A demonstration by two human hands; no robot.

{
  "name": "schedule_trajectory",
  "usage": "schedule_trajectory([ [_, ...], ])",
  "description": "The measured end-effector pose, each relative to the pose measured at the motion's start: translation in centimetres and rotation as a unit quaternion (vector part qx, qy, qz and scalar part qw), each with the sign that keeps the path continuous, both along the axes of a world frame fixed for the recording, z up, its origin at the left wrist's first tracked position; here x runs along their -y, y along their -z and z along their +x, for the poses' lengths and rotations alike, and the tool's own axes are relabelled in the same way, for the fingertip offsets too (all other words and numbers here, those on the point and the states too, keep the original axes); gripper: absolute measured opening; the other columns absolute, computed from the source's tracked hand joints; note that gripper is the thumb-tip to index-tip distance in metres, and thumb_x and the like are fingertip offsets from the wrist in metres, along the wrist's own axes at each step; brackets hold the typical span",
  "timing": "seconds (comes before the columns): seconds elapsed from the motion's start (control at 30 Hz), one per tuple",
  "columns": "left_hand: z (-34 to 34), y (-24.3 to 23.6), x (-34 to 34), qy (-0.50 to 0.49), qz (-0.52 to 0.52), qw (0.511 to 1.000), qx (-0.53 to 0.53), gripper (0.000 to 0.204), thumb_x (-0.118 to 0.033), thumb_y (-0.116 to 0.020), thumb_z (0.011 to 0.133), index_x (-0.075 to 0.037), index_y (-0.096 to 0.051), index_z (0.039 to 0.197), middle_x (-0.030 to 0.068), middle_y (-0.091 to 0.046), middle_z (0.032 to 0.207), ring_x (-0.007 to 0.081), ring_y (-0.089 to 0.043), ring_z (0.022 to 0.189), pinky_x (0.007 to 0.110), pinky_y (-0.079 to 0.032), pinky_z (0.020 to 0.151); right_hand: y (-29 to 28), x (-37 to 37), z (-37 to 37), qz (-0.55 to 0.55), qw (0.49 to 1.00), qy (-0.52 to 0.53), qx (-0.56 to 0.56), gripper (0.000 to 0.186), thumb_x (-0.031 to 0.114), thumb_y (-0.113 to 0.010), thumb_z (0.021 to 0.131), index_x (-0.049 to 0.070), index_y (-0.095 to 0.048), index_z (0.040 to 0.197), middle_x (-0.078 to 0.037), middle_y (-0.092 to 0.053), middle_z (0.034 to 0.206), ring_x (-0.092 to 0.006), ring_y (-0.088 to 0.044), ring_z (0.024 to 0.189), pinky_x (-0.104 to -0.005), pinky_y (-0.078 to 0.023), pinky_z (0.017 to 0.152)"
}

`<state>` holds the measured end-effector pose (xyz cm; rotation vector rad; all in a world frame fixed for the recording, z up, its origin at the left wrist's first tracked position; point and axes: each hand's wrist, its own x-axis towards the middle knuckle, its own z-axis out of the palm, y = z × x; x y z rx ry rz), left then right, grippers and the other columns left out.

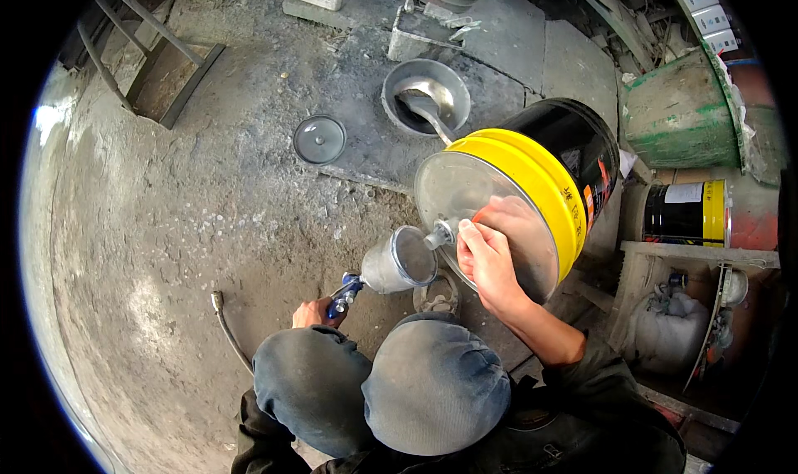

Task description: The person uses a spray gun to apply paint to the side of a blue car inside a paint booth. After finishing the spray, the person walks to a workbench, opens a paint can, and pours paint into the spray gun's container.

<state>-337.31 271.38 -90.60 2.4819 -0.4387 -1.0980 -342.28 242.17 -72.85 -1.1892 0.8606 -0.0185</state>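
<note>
My left hand (312, 313) is closed around a spray gun with a blue body (346, 293). Its grey, cloudy cup (384, 268) is uncovered and leans right, its mouth close below a short spout (438, 235). That spout sticks out of the shiny metal end of a big black and yellow drum (539, 175), which is tipped toward me. With fingers curled together, my right hand (490, 266) is against the drum's end, beside the spout. What its fingertips grip is hidden. Whether liquid flows from the spout cannot be made out.
A round grey lid (320, 140) and a metal bowl (394, 107) with a ladle (429, 115) lie beyond the drum. An air hose (224, 320) ends at left. Far left stands a metal-framed cart (158, 83); a green bin (682, 117) and wooden box (619, 299) line the right.
</note>
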Motion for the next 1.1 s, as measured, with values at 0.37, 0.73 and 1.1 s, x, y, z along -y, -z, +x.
schedule_trajectory([
  [0.37, 0.1, -0.4, 0.1, -0.009, -0.004, 1.000, -0.015, 0.038, -0.046, -0.065, 0.079, -0.011, -0.070, 0.090, 0.0163, -0.066, 0.073, 0.0332, -0.067, 0.070, 0.042, -0.050, 0.063, 0.0, 0.0, 0.2, -0.001, 1.000, 0.003, -0.006, 0.033, 0.027, -0.047, 0.100, 0.010, -0.048, 0.072, 0.005, -0.040, 0.060, -0.0036, -0.032, 0.051, -0.0204, -0.025, 0.046],
  [0.73, 0.4, -0.9, 0.6, -0.008, -0.025, 1.000, -0.009, 0.037, -0.044, -0.066, 0.078, -0.009, -0.070, 0.090, 0.0171, -0.066, 0.073, 0.0329, -0.067, 0.070, 0.042, -0.050, 0.063, -0.1, 0.2, 0.1, 0.002, 1.000, 0.007, -0.005, 0.033, 0.028, -0.047, 0.100, 0.010, -0.047, 0.071, 0.005, -0.040, 0.059, -0.0037, -0.032, 0.049, -0.0201, -0.025, 0.044],
  [1.1, 3.4, -0.6, 3.9, 0.065, -0.143, 0.988, -0.001, 0.032, -0.037, -0.068, 0.078, -0.008, -0.070, 0.090, 0.0175, -0.065, 0.072, 0.0346, -0.066, 0.068, 0.041, -0.050, 0.063, -7.7, 6.7, 0.4, 0.017, 1.000, 0.004, -0.013, 0.031, 0.029, -0.047, 0.099, 0.011, -0.047, 0.074, 0.007, -0.034, 0.055, -0.0034, -0.028, 0.044, -0.0199, -0.019, 0.039],
])
